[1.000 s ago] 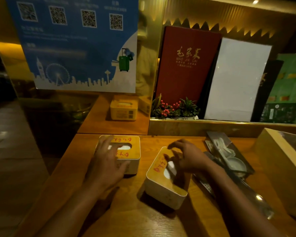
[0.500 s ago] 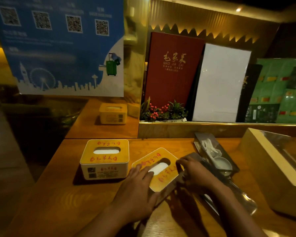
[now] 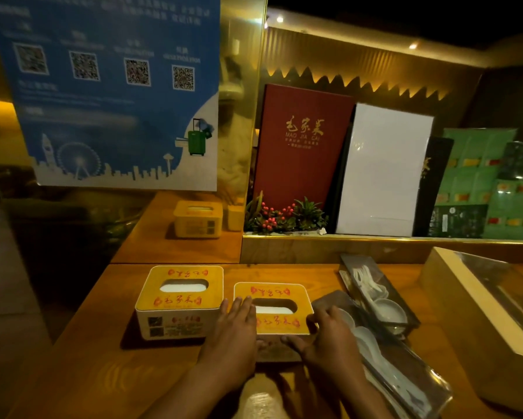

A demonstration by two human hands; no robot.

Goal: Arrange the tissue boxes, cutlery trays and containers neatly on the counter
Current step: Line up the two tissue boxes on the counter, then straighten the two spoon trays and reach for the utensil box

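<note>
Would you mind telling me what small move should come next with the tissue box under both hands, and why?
Probably nudge the right yellow-topped white tissue box, held between the left hand and right hand, slightly away from the person: it sits nearer than the matching left tissue box, so their fronts look out of line.

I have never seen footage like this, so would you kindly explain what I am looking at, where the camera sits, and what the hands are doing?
There is no machine here: a person wears one camera on the head, looking forward and down, so you see their own bare arms. The left hand and right hand grip the sides of the right tissue box, which sits squarely beside the left tissue box on the wooden counter. To the right lie two clear trays of white spoons and a large wooden box. Menus stand on the ledge behind.
</note>
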